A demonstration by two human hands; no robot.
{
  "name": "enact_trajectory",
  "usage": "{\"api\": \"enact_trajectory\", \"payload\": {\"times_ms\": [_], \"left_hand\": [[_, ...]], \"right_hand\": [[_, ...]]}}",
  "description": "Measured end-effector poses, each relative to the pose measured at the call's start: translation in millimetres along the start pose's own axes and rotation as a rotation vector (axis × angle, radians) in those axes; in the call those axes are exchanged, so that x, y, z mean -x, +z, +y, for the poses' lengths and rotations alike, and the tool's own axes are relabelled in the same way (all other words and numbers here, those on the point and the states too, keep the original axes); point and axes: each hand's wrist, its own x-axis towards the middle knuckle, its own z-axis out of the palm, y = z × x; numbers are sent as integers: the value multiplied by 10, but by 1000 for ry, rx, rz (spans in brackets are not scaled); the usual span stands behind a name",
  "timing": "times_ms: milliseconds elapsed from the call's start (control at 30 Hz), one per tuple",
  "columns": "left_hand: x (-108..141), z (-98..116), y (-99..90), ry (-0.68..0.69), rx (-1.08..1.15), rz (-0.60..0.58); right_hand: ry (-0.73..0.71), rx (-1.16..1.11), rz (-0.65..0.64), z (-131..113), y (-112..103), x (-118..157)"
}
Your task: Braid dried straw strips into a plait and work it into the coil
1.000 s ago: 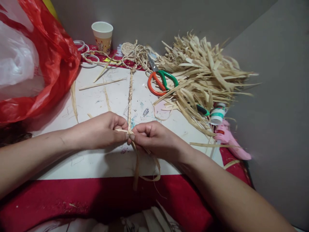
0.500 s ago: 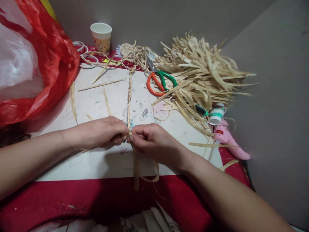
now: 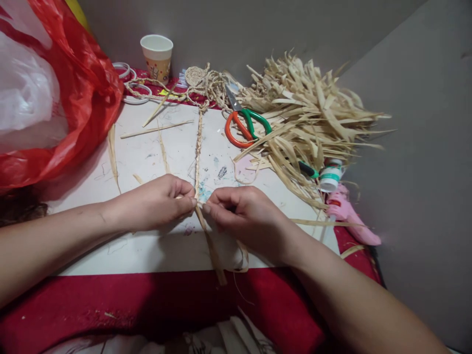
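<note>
A thin braid of dried straw (image 3: 198, 152) runs down the white board (image 3: 155, 255) to my two hands. At its lower end my left hand (image 3: 164, 201) is closed, pinching the braid and a strand between thumb and finger. Just to the right, my right hand (image 3: 236, 209) is closed in a pinch on another straw strand. A loose flat straw strand (image 3: 212, 246) hangs down between them over the board's near edge. A curled strand (image 3: 242, 258) dangles under my right hand. The finished braid lies coiled (image 3: 208, 81) at the board's far edge.
A heap of dried straw (image 3: 313, 103) fills the back right, with scissors (image 3: 239, 129) beside it. Farther right are a white bottle (image 3: 331, 177) and a pink glue gun (image 3: 348, 214). A paper cup (image 3: 157, 59) stands behind; a red plastic bag (image 3: 92, 108) bulges at left.
My hands have drawn slightly apart, the right one moving right with its strand. The loose hanging strand has swung from straight down to a slant toward the right.
</note>
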Motion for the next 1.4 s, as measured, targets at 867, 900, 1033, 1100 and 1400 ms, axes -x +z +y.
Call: {"api": "enact_trajectory", "payload": {"times_ms": [867, 900, 1033, 1100, 1400], "left_hand": [[9, 43, 56, -58, 284, 19], [3, 34, 51, -60, 292, 6], [-14, 13, 33, -80, 317, -27], [-20, 14, 26, -85, 308, -31], [-27, 22, 11, -84, 216, -44]], "right_hand": [[-180, 75, -149, -226, -178, 295], [-146, -4, -74, -228, -234, 298], [-34, -223, 162, -196, -344, 215], [-1, -290, 201, -160, -347, 155], [-29, -436, 452, -193, -423, 162]]}}
